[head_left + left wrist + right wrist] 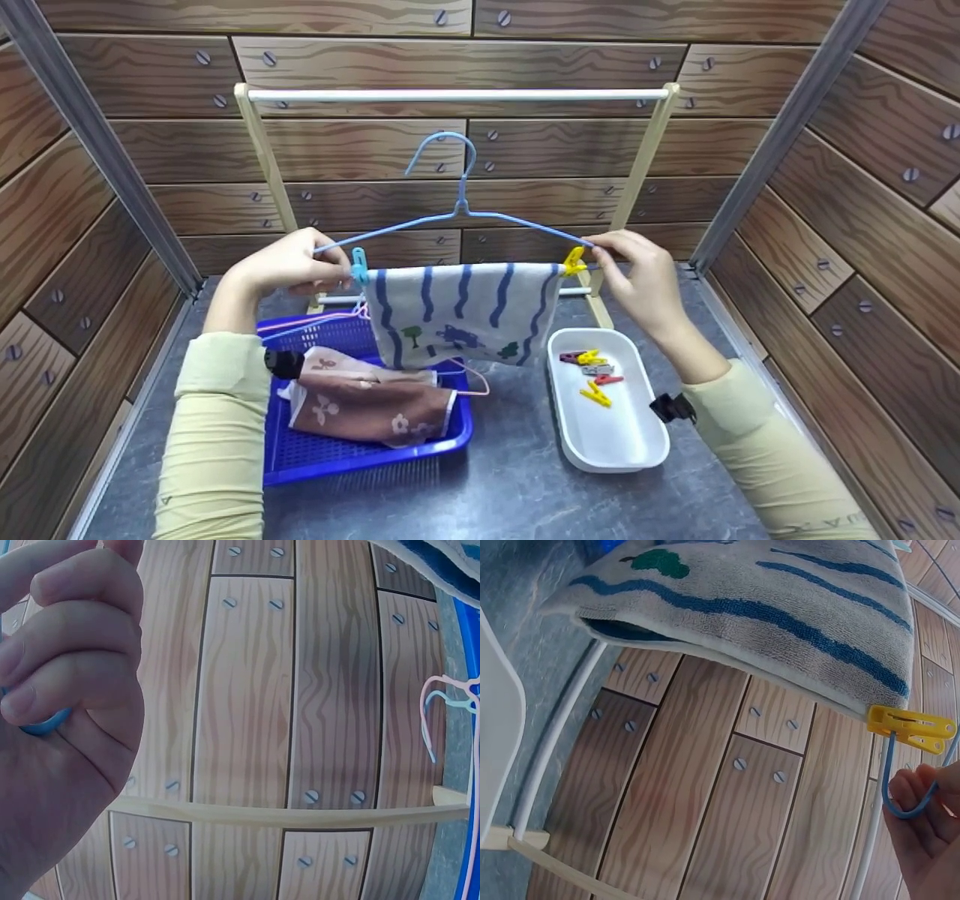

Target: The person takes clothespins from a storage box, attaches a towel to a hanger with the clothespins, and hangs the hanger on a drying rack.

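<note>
A blue wire hanger (463, 193) is held up by its two ends, its hook upward. My left hand (289, 261) curls its fingers round the left end. At the right end my right hand (637, 277) pinches the wire between thumb and fingers. Over the lower bar hangs a folded white towel (472, 300) with blue stripes and small green and blue figures. A light-blue clothespin (359, 267) clips its left top corner; a yellow clothespin (907, 727) clips the right. In the left wrist view, the left fingers hide most of the hanger end.
Behind stands a wooden drying rack with a white top rail (457, 95). Below left, a blue basket (360, 461) contains a brown flowered cloth (367, 405) and pink and blue hangers. A white tray (611, 450) with several clothespins (598, 394) is at the right on the grey table (510, 480).
</note>
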Demonstrator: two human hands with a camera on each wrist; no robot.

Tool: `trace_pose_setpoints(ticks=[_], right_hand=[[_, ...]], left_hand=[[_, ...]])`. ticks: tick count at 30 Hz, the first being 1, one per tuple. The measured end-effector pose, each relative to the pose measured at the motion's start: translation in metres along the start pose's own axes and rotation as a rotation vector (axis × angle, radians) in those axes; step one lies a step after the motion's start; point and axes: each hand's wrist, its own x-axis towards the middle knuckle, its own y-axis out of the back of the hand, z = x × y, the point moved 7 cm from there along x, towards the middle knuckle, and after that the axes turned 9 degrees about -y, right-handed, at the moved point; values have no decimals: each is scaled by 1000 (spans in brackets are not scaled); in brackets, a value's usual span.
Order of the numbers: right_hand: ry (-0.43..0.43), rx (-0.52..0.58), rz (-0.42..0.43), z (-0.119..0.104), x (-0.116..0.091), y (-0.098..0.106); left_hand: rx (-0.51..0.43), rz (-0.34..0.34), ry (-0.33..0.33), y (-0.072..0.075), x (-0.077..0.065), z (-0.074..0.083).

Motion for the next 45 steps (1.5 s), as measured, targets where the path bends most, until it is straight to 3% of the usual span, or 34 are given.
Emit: trace_pose_setpoints(ticks=[12, 21, 26, 36, 41, 45], right_hand=[[-115, 218, 56, 8, 0, 3], [-125, 239, 75, 5, 0, 6], [-145, 239, 84, 6, 0, 8], [-166, 254, 154, 9, 1, 17], [-171, 229, 185, 10, 0, 22], [-168, 227, 207, 9, 1, 26]], left_hand=[[-91, -84, 59, -10, -5, 2], [-113, -30, 55, -9, -6, 5], [-94, 26, 8, -7, -3, 8], [69, 224, -177, -1, 9, 27], [96, 288, -221, 1, 14, 32], [180, 367, -245, 6, 17, 35]])
